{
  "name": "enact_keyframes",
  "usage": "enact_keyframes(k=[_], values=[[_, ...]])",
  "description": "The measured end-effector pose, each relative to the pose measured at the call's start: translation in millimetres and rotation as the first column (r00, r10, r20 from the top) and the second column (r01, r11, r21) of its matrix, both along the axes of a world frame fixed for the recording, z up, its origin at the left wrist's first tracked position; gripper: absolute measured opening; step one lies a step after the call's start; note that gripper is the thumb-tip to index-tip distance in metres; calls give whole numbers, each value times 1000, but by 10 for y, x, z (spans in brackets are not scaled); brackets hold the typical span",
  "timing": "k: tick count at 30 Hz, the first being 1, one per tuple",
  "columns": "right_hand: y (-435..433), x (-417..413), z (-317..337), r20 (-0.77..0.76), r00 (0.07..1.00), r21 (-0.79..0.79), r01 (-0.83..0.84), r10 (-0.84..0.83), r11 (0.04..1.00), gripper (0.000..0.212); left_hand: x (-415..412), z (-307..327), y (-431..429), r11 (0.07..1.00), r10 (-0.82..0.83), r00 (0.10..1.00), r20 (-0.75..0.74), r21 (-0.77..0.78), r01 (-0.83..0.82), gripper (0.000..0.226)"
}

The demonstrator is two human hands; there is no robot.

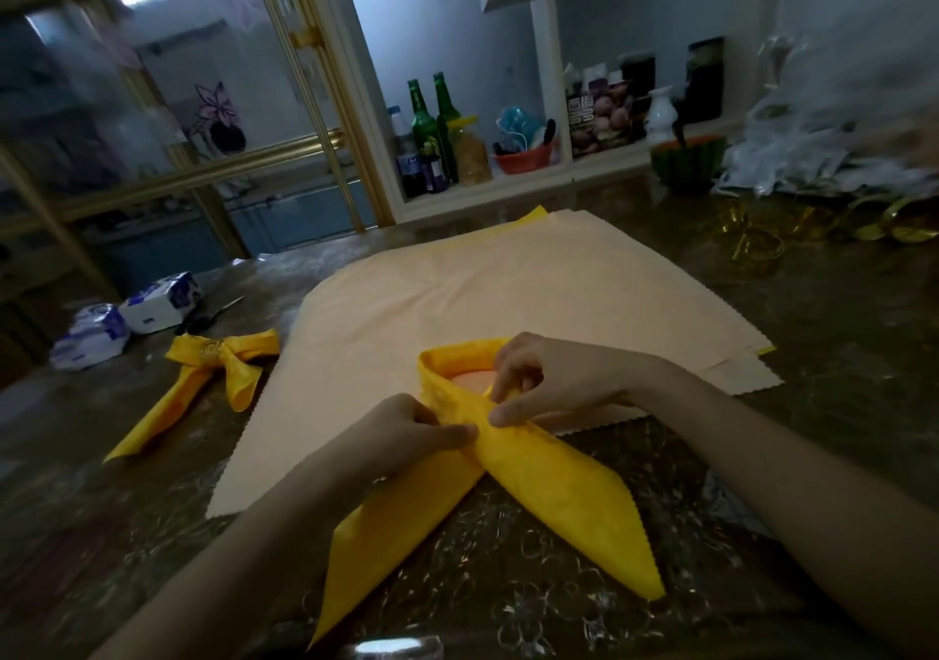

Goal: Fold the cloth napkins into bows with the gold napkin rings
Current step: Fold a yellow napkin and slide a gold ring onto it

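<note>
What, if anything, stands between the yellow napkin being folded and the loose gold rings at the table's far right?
Nothing visible blocks it. The left hand and right hand pinch the yellow napkin at its crossing; only flat pale cloths and bare table lie between it and the gold rings.

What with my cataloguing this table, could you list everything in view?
folded napkin: 1, yellow, near centre, looped, tails crossed
finished bow: 1, yellow, gold ring, left of stack
napkin stack: count unclear, peach, table centre
napkin rings: several, gold, far right
tissue packs: 2, white-blue, far left
scissors: 1, dark, beside packs
bottles: 2, green, back shelf
left grip: 1, bare, pinching the folded napkin's crossing
right grip: 1, bare, pinching same crossing
</note>
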State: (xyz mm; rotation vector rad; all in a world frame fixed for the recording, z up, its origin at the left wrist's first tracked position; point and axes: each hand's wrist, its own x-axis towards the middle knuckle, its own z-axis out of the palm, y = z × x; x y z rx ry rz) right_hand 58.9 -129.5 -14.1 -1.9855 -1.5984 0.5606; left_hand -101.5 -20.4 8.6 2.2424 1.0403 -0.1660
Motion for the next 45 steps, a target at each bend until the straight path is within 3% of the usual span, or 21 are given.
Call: enact_keyframes(k=[4,7,9,10,12,13,17,19,22,25,27,31,36,39,41,43,45], values=[[17,-85,-79,-20,998,32,60,-59,998,24,32,-111,-35,977,-49,998,34,210,41,47],[7,-64,-63,-87,992,108,98,-89,989,18,103,-136,-95,982,-20,981,194,188,-17,47],[-12,16,-7,-191,977,134,121,-94,984,17,156,-93,-129,993,104,928,357,19,-118,39],[-44,84,21,-232,968,147,129,-93,981,15,216,-59,-152,976,201,894,401,-159,-148,36],[-76,183,95,-270,960,166,126,-78,978,11,300,46,-185,843,354,861,365,-523,-125,33],[-110,239,128,-284,956,177,134,-80,975,11,364,85,-214,788,358,871,335,-610,-89,30],[-307,490,215,-322,935,191,216,-147,957,15,742,84,-333,845,286,862,418,-534,-21,20],[-423,638,239,-451,868,263,350,-206,899,18,921,64,-399,854,283,832,477,-519,7,19],[-615,947,239,-663,628,301,722,-408,623,15,1104,-43,-414,852,313,774,551,-523,28,24],[-754,1289,70,-463,456,275,889,-760,365,15,1132,-165,-373,970,195,713,674,-242,-37,29],[-781,1463,-70,-292,356,270,921,-888,280,19,1113,-198,-297,993,116,681,722,-95,-69,36],[-774,1700,-345,153,325,210,912,-933,352,38,1136,-288,-127,998,56,641,766,-57,-18,59],[-677,1850,-407,429,223,277,890,-875,362,25,1187,-408,74,994,74,620,781,-8,-109,77],[-659,1883,-409,437,187,368,855,-880,365,17,1162,-433,96,970,127,716,687,64,-233,110],[-658,1874,-397,427,199,405,830,-882,384,24,1105,-387,35,921,101,779,619,238,-308,120],[-683,1839,-323,362,233,449,805,-902,389,19,1112,-383,19,833,-82,864,497,511,-214,103],[-697,1724,-242,280,292,523,752,-914,401,11,1162,-398,24,741,-316,904,288,670,46,72]])
